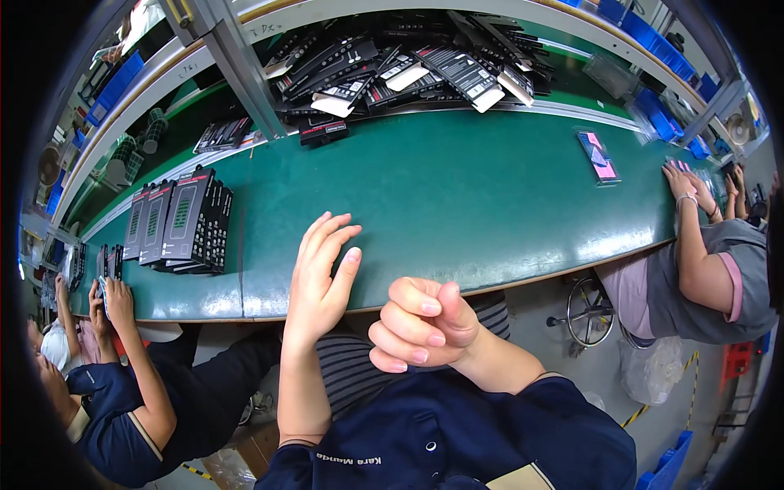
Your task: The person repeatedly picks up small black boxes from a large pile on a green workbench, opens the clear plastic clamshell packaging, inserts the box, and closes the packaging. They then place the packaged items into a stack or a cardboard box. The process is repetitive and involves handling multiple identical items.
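Observation:
My left hand [321, 273] hovers over the front edge of the green worktable [408, 188]. Its fingers are stretched out and the thumb stands apart, with nothing held. Just right of it, my right hand [426, 324] is raised in front of my body, fingers curled in toward the palm and thumb up. Nothing shows in that hand. To the left of my hands stand stacks of black printed boxes [186, 219], the closest things on the table to my left hand.
Black cartons [457, 73] lie heaped on the back shelf, one small black box [322, 132] below them. A flat pink-and-blue package [599, 158] lies at the right. Co-workers' hands work at the left [118, 302] and right [684, 184]. A wheeled stool [588, 314] stands below.

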A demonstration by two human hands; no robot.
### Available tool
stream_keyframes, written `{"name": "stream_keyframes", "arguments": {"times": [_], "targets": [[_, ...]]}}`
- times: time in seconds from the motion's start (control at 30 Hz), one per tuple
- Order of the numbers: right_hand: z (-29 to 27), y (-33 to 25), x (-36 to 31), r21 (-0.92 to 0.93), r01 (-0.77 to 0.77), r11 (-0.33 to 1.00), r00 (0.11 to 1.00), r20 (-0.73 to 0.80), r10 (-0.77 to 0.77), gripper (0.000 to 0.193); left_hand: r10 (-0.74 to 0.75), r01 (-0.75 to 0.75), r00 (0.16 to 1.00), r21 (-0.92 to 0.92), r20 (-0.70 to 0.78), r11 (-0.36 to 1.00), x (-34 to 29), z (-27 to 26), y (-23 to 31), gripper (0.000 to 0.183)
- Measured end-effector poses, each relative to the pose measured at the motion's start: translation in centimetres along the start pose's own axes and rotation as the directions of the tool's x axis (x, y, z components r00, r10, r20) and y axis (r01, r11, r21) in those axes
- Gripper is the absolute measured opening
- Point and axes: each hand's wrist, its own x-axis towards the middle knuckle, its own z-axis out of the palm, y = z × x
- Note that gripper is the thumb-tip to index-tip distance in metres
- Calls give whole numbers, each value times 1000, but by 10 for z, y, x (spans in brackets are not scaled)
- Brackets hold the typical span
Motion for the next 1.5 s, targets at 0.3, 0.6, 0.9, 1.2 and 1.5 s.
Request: {"name": "stream_keyframes", "arguments": {"times": [0.3, 0.6, 0.9, 1.2, 1.5], "targets": [[7, -2, -2, 13, -35, 999, 998, -50, 35, 19, 6, -6, 1000, 8, -7, 1000, 0, 1, -1, 30], [4, -3, -8, -121, -83, 989, 983, -171, 62, 25, 7, -7, 1000, 5, -4, 1000, -1, 1, -3, 30], [8, -10, -3, -193, -48, 980, 963, -270, -6, 12, 15, -15, 1000, 33, 5, 999, -2, 2, -3, 30], [-22, -185, 23, 181, -255, -950, 938, -193, -288, 26, 37, -40, 998, 72, 49, 997, 1, -2, 0, 29], [-5, -159, -14, 7, -67, -998, 987, -143, -67, 42, 62, -39, 992, 201, -107, 979, -3, 7, 8, 48]]}}
